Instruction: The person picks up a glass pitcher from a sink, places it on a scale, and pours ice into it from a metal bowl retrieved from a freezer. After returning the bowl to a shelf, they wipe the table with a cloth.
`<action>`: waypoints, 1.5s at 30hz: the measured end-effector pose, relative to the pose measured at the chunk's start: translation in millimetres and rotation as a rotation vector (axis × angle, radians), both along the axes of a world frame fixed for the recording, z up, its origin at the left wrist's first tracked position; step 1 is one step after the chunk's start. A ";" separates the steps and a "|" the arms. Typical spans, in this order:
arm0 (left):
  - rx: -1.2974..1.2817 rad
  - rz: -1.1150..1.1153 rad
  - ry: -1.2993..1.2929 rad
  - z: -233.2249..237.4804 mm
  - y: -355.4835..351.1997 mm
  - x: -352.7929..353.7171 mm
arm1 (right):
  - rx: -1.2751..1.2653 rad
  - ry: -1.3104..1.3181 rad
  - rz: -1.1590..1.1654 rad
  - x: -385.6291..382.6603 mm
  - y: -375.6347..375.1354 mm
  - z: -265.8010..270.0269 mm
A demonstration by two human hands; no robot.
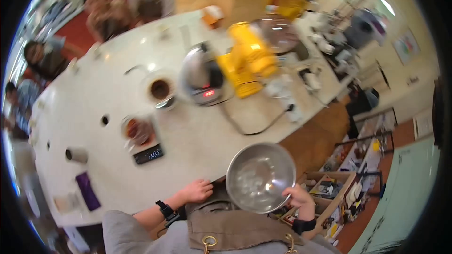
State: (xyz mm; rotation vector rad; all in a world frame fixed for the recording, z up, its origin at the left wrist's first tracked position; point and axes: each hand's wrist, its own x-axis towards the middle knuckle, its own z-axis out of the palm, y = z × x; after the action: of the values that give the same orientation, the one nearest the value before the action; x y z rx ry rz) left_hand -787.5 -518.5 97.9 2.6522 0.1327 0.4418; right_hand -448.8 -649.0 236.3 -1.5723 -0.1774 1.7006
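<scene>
My right hand (pixel 300 196) grips the rim of a stainless steel mixing bowl (pixel 256 174), thumb at its edge. The bowl is tilted toward me, off the table's front edge, and shows some whitish blurred spots inside, perhaps reflections. My left hand (pixel 197 191) is at the table edge, fingers curled into a loose fist with nothing visible in them. Ahead of it, a glass server (pixel 139 130) with reddish-brown liquid stands on a black digital scale (pixel 149 154). Farther off is a round vessel with dark brown contents (pixel 160 89).
A kettle (pixel 201 68) on a base with a red display and a yellow machine (pixel 252 54) stand at the back right, with a black cord across the white table (pixel 197 148). At left are a cup (pixel 76 155) and a purple cloth (pixel 88 191). Several people sit beyond.
</scene>
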 end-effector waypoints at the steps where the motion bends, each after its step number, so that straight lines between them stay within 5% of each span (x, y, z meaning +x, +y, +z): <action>1: -0.017 -0.111 0.157 -0.8 3.0 26.4 | 0.001 0.063 -0.090 13.1 -22.4 -2.4; 5: 0.008 -0.332 0.194 -24.6 -10.0 150.0 | 0.057 0.184 -0.380 80.4 -133.7 -41.9; 8: 0.109 -0.330 0.834 -18.7 -37.2 253.3 | 0.125 0.150 -0.598 119.5 -188.9 -51.7; 12: 0.069 -0.324 1.088 -86.5 -60.7 362.9 | 0.197 0.208 -0.826 168.6 -225.7 -37.8; 24: -0.177 -0.336 0.827 -179.9 -59.5 674.2 | 0.199 0.093 -1.092 399.6 -288.5 -116.2; 29: -0.531 -0.243 0.533 -188.5 -14.5 863.0 | 0.081 -0.002 -1.046 545.2 -250.4 -140.9; 34: -0.406 -0.304 0.560 -201.6 44.3 1038.0 | 0.020 -0.017 -0.965 691.0 -201.9 -122.9; 36: -1.552 0.133 0.392 -190.2 54.4 1098.8 | 0.038 0.068 -1.079 747.6 -179.2 -116.7; 37: -1.553 0.113 0.396 -187.3 61.8 1126.4 | 0.045 0.064 -1.024 777.3 -161.8 -103.9; 39: -2.555 0.457 -0.015 -184.1 75.8 1180.2 | 0.072 0.078 -0.950 831.1 -138.6 -100.9; 40: -2.559 0.441 0.003 -185.0 79.9 1202.6 | 0.073 0.069 -0.965 855.1 -130.3 -102.2; 42: -2.930 0.750 -0.327 -192.1 89.0 1240.4 | 0.053 0.031 -0.831 913.4 -107.3 -105.4; 43: -3.060 0.712 -0.502 -204.2 92.7 1254.8 | 0.071 0.047 -0.771 942.1 -97.7 -107.8; 45: -3.029 0.769 -0.843 -217.8 96.0 1284.4 | 0.039 0.038 -0.687 998.2 -77.2 -105.7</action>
State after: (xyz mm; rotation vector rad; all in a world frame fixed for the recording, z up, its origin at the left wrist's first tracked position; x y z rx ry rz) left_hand 496.9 -422.5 -119.9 -0.6443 0.6656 0.5247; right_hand 549.4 -726.1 130.6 -1.3549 0.3173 1.1720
